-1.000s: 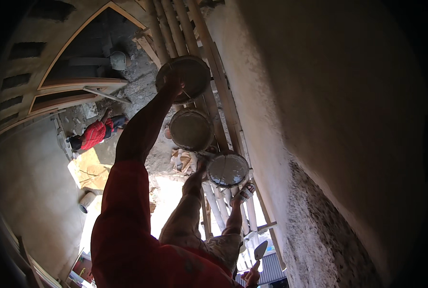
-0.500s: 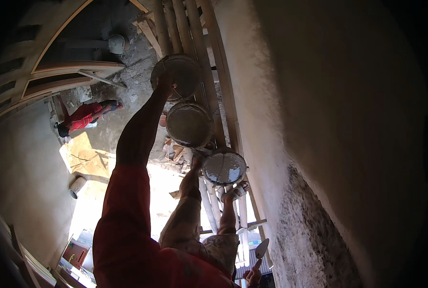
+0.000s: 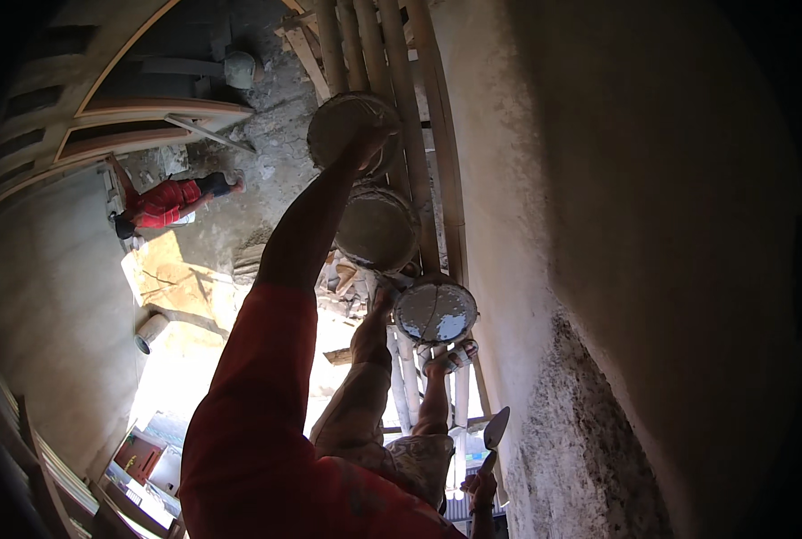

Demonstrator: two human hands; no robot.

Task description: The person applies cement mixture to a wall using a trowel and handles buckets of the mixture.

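Observation:
My left hand (image 3: pixel 371 145) reaches over the farthest bucket (image 3: pixel 329 135), on its right side. Shadow hides its fingers, so I cannot make out whether they grip anything. Just nearer stands a second round bucket (image 3: pixel 378 229) holding grey, mortar-like stuff. A third bucket (image 3: pixel 434 310), near my feet, holds a shiny wet liquid with a thin handle line across it. Low in the picture, beside the wall, my right hand (image 3: pixel 480 490) is closed round the handle of a pointed trowel (image 3: pixel 497 429), its blade pointing up and away from me.
Long poles (image 3: pixel 369 45) form a narrow platform under the buckets and my sandalled feet (image 3: pixel 455 357). A partly plastered wall (image 3: pixel 500 180) with a rough patch (image 3: pixel 580 431) runs along the right. Below left, a person in red (image 3: pixel 167 202) is near window frames (image 3: pixel 163 108).
My left hand has moved right across the farthest bucket. The trowel in my right hand has risen slightly. The whole view has shifted, so the buckets and poles appear farther right.

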